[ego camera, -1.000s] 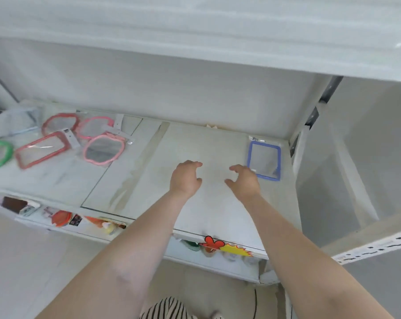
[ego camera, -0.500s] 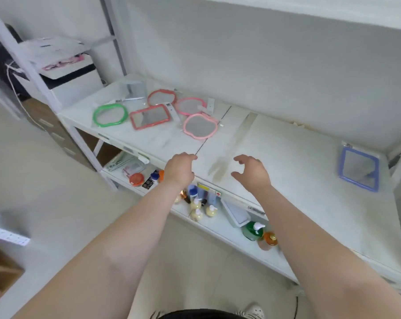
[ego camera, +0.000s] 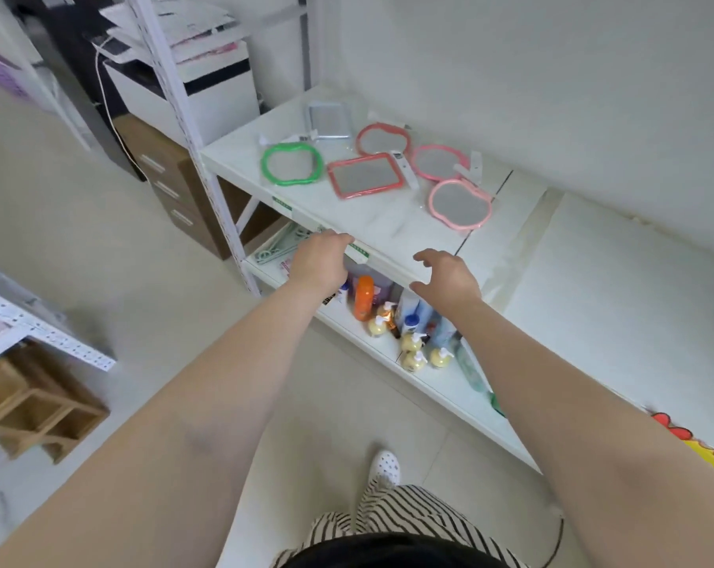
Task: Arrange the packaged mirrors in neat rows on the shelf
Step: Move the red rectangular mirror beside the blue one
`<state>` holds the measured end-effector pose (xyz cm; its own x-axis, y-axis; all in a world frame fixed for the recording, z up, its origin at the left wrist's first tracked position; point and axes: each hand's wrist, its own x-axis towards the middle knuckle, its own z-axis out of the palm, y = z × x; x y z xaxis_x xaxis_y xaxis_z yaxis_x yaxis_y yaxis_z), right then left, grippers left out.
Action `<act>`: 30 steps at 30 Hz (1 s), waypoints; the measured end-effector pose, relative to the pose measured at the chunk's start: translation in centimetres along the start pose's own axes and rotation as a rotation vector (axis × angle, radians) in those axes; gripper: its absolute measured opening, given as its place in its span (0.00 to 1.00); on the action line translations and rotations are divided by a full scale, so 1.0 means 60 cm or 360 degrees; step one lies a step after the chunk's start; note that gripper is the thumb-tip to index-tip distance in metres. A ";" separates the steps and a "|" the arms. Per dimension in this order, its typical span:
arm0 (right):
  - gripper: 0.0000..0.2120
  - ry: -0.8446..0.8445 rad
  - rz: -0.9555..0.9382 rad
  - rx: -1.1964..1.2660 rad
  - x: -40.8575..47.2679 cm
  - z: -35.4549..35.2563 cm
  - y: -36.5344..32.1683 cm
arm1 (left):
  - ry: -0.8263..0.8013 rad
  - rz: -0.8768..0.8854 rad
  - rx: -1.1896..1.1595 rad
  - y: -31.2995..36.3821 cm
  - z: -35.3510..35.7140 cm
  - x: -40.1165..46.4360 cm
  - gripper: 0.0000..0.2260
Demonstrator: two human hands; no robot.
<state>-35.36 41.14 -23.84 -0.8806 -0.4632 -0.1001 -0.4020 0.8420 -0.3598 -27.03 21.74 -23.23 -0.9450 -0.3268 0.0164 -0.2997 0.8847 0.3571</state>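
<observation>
Both hands hover empty at the white shelf's (ego camera: 392, 227) near edge, left hand (ego camera: 320, 262) and right hand (ego camera: 445, 276) with fingers loosely curled. Beyond, glossy plastic-wrapped mirrors lie scattered: a green apple-shaped mirror (ego camera: 292, 164), a red rectangular mirror (ego camera: 365, 176), and pink apple-shaped mirrors (ego camera: 460, 205).
</observation>
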 end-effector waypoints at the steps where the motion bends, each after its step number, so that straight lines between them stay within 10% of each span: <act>1: 0.23 -0.0002 -0.0012 -0.0009 0.013 0.003 -0.010 | -0.0001 -0.0013 0.0017 -0.010 -0.003 0.007 0.26; 16: 0.23 -0.0061 -0.0116 0.0029 0.258 0.021 -0.129 | -0.0033 -0.0121 0.0133 -0.127 -0.064 0.196 0.28; 30: 0.23 0.0066 0.0480 0.0093 0.349 0.120 -0.258 | -0.0165 0.0437 0.0171 -0.316 -0.092 0.385 0.26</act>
<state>-45.75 16.39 -27.04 -0.9680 -0.1822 -0.1727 -0.1071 0.9219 -0.3724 -42.42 -4.43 -24.50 -0.9992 -0.0399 0.0014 -0.0383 0.9670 0.2519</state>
